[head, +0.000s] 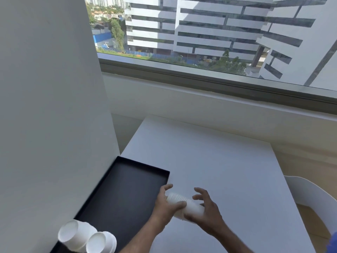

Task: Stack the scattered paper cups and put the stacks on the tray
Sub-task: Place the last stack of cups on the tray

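Head view, looking down over a white table (209, 161) set against a window. At about 6 o'clock in the frame, both my hands hold one stack (184, 204) of white paper cups lying on its side just above the table, its rims pointing toward 10 o'clock. My left hand (166, 204) wraps the rim end, fingers curled over the top and thumb across the front, closed on the stack. My right hand (207, 209) cups the base end with its palm, fingers spread and half open, pressing rather than gripping.

I judge the stacking of this batch to be done or nearly so: no loose cups show on the table. The step in hand is carrying this stack to the tray (116, 189).

The tray is black, shallow and rectangular, at 8 o'clock from my hands, its near right edge just beside my left hand. Two more stacks (85, 238) lie at its near end at 7 o'clock, open mouths facing me, touching each other.

The next move calls for a short shift toward 9 o'clock, lifting the stack over the tray's low rim and setting it down in the bare middle, clear of the other two.

Room: a wall (45, 106) runs close along the tray's far left side, so there is little slack there. The table is open toward 12 and 2 o'clock. A white chair (313, 196) stands past the table's right edge at 3 o'clock.
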`<state>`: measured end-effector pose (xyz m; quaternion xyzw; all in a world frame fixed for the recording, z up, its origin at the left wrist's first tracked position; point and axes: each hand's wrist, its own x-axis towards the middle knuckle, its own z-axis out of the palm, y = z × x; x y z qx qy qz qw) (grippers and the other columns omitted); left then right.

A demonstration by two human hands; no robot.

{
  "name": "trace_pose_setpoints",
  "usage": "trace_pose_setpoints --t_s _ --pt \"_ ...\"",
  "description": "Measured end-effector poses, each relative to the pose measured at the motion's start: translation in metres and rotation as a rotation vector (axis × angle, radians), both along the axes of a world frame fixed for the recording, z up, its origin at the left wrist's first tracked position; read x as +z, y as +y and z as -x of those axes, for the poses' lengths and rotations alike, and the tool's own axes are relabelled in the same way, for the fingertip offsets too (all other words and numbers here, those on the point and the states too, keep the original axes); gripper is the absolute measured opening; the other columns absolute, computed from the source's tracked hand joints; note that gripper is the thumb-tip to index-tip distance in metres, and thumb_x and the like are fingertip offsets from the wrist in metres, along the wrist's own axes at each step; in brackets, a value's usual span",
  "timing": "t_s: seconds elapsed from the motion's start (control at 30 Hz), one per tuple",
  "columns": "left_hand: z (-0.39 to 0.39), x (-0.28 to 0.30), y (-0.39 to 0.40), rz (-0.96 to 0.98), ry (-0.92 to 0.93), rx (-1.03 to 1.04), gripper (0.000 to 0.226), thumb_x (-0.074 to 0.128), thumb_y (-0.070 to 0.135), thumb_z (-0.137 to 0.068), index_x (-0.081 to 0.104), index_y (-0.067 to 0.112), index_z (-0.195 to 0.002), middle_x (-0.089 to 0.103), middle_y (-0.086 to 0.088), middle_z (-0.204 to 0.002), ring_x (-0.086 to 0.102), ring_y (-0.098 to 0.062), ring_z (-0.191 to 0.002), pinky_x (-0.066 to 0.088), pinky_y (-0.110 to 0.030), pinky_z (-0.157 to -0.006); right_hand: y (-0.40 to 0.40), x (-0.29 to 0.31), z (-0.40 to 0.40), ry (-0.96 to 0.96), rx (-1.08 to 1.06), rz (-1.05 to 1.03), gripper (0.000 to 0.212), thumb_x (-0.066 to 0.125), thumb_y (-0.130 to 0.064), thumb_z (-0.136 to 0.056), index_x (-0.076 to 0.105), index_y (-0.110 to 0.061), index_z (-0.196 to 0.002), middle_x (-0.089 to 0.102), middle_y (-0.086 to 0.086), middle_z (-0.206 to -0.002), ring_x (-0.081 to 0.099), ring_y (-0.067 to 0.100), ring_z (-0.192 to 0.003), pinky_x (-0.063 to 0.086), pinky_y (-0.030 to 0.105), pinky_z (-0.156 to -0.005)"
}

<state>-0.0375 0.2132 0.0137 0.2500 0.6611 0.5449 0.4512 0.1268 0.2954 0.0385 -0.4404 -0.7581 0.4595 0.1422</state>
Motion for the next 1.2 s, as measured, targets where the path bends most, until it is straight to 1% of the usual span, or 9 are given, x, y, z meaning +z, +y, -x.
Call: trace_pose_setpoints --t_s 0.13,0.3,0.43,0.63,0.77,0.9,0.97,1.1,1.2 --pt "-0.004 -0.017 -0.029 -0.035 -0.283 0.245 0.103 0.091 0.035 -0.045 0.040 0.028 -0.134 0.056 -0.006 -0.128 0.062 -0.023 -0.110 0.052 -0.028 -0.079 -0.013 0.001 0.002 0.078 0.005 0.037 0.056 0.079 -0.022 -0.056 0.055 -0.030 -0.106 0.065 -0.002 -0.104 0.064 0.017 -0.089 0.060 0.045 -0.072" --pt "-0.011 -0.030 -0.068 0.024 -0.409 0.499 0.097 0.086 0.047 -0.044 0.048 0.016 -0.127 0.061 -0.013 -0.119 0.063 -0.027 -0.104 0.052 -0.037 -0.082 -0.036 0.004 0.022 0.125 0.143 -0.024 0.050 0.082 -0.012 -0.064 0.057 -0.030 -0.104 0.065 -0.004 -0.098 0.065 0.019 -0.080 0.059 0.038 -0.064" --pt "-0.016 -0.034 -0.097 0.120 -0.391 0.615 0.063 0.074 0.054 -0.061 0.064 0.015 -0.108 0.069 -0.016 -0.110 0.066 -0.027 -0.092 0.053 -0.042 -0.080 -0.062 0.002 0.048 0.132 0.284 -0.083 0.051 0.081 -0.022 -0.066 0.059 -0.035 -0.109 0.066 -0.013 -0.097 0.065 0.012 -0.084 0.060 0.029 -0.062" --pt "-0.012 -0.045 -0.133 0.338 -0.225 0.752 0.040 0.057 0.060 -0.086 0.075 0.026 -0.094 0.069 -0.005 -0.099 0.065 -0.023 -0.089 0.052 -0.041 -0.081 -0.089 -0.004 0.078 0.091 0.487 -0.138 0.061 0.075 -0.036 -0.068 0.056 -0.043 -0.125 0.058 -0.019 -0.116 0.062 0.007 -0.100 0.060 0.026 -0.072" --pt "-0.010 -0.050 -0.148 0.359 -0.242 0.843 0.035 0.054 0.058 -0.090 0.070 0.031 -0.075 0.070 0.000 -0.088 0.064 -0.024 -0.088 0.053 -0.049 -0.092 -0.104 -0.007 0.092 0.027 0.600 -0.212 0.066 0.072 -0.044 -0.069 0.051 -0.040 -0.131 0.056 -0.022 -0.123 0.059 0.000 -0.102 0.055 0.025 -0.085" --pt "-0.012 -0.056 -0.158 0.360 -0.261 0.886 0.034 0.048 0.057 -0.094 0.069 0.034 -0.080 0.070 0.002 -0.093 0.064 -0.026 -0.094 0.051 -0.051 -0.097 -0.117 -0.011 0.102 -0.005 0.674 -0.267 0.064 0.066 -0.051 -0.070 0.047 -0.039 -0.130 0.055 -0.021 -0.127 0.056 -0.001 -0.106 0.053 0.024 -0.088" --pt "-0.012 -0.058 -0.160 0.350 -0.283 0.903 0.035 0.046 0.056 -0.096 0.070 0.033 -0.084 0.071 0.003 -0.093 0.065 -0.022 -0.091 0.053 -0.049 -0.094 -0.120 -0.012 0.105 -0.022 0.723 -0.285 0.063 0.065 -0.051 -0.071 0.047 -0.039 -0.130 0.055 -0.020 -0.129 0.056 0.001 -0.108 0.053 0.027 -0.090" --pt "-0.013 -0.058 -0.161 0.327 -0.345 0.947 0.040 0.044 0.052 -0.098 0.074 0.028 -0.087 0.075 -0.001 -0.085 0.069 -0.025 -0.081 0.056 -0.038 -0.070 -0.127 -0.017 0.107 -0.062 0.800 -0.345 0.061 0.063 -0.054 -0.073 0.045 -0.039 -0.130 0.055 -0.018 -0.130 0.058 0.008 -0.110 0.050 0.028 -0.091" --pt "-0.015 -0.059 -0.159 0.310 -0.386 0.964 0.040 0.044 0.050 -0.098 0.073 0.025 -0.086 0.075 -0.003 -0.085 0.070 -0.026 -0.083 0.058 -0.043 -0.077 -0.129 -0.020 0.106 -0.075 0.813 -0.366 0.062 0.058 -0.060 -0.072 0.043 -0.040 -0.129 0.055 -0.017 -0.128 0.057 0.011 -0.111 0.050 0.029 -0.088"
